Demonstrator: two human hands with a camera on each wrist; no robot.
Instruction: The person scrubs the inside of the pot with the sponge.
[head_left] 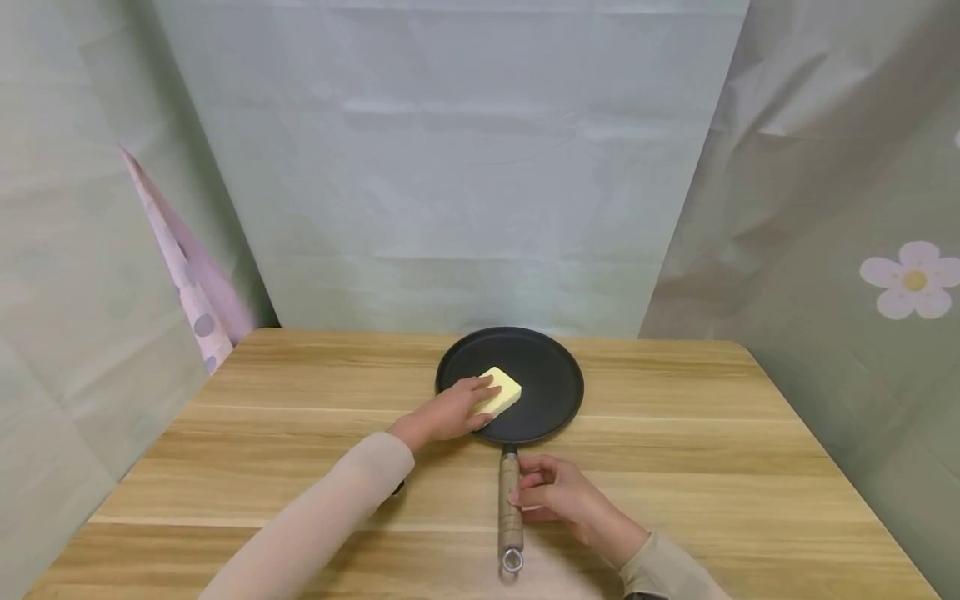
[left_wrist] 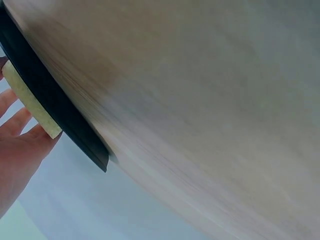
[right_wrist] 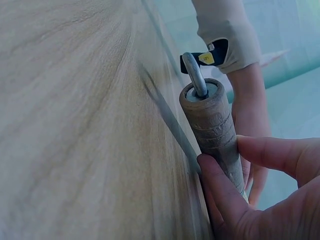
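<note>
A round black flat pan (head_left: 551, 387) lies on the wooden table, its wood-look handle (head_left: 511, 521) pointing toward me and ending in a metal ring. On the left half of the pan's surface sits a pale yellow sponge (head_left: 507, 390). My left hand (head_left: 450, 410) holds this block from its left side, fingers over the top and thumb at the near edge. In the left wrist view the sponge (left_wrist: 32, 102) lies flat against the pan. My right hand (head_left: 562, 496) pinches the handle from the right; thumb and fingers meet its sides in the right wrist view.
The wooden table (head_left: 675, 433) reaches back to a pale hanging sheet (head_left: 480, 167). More sheets (head_left: 810, 208) hang at the left and right sides. A dark band (right_wrist: 215, 55) sits at the left sleeve in the right wrist view.
</note>
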